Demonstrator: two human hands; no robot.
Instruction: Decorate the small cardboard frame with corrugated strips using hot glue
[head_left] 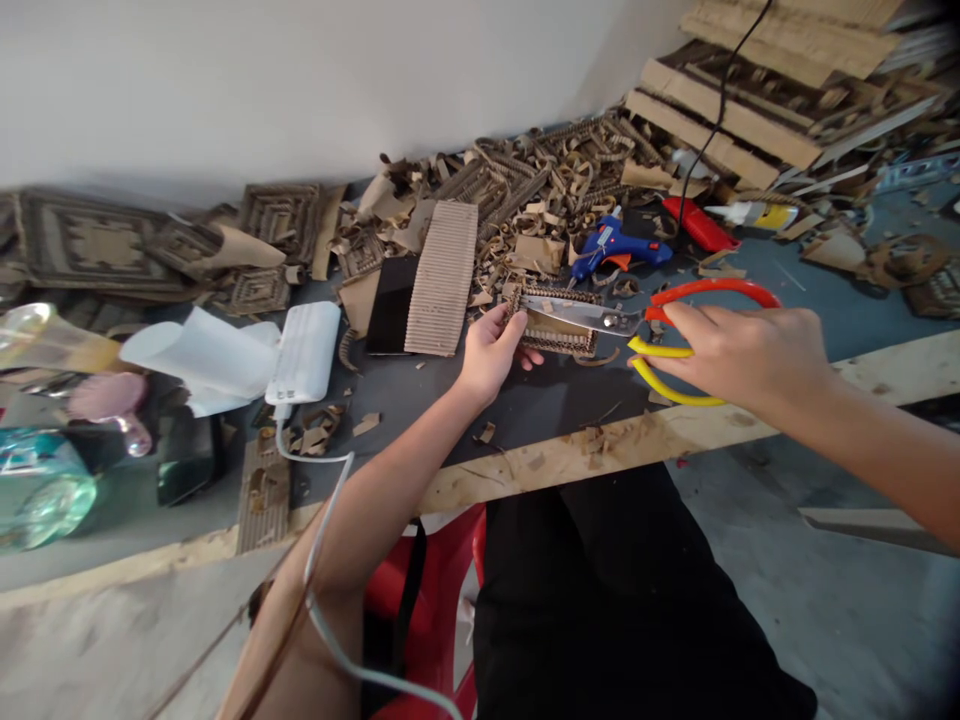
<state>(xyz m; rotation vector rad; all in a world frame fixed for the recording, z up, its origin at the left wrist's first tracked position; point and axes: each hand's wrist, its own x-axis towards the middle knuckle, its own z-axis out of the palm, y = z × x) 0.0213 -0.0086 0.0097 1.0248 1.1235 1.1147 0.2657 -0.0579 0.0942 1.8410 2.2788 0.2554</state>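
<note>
My left hand (491, 350) grips the left end of a small rectangular corrugated-cardboard frame (577, 343) at the front of the table. In my right hand (750, 355) are scissors (611, 318) with one red and one yellow handle. Their blades point left and lie over the frame, with the tips close to my left thumb. Whether the blades touch the cardboard I cannot tell. A ribbed cardboard sheet (442, 280) lies left of my left hand, partly over a flat black object (390, 300). Just behind the frame is a heap of curled cardboard strips (525, 200).
A blue glue gun (615, 245) lies behind the scissors, near a black cable (722, 100). To the left are a white power bank (304, 350) with a cable, a pink hairbrush (109, 398) and a clear bottle (45, 490). Cardboard pieces (750, 120) are stacked at back right.
</note>
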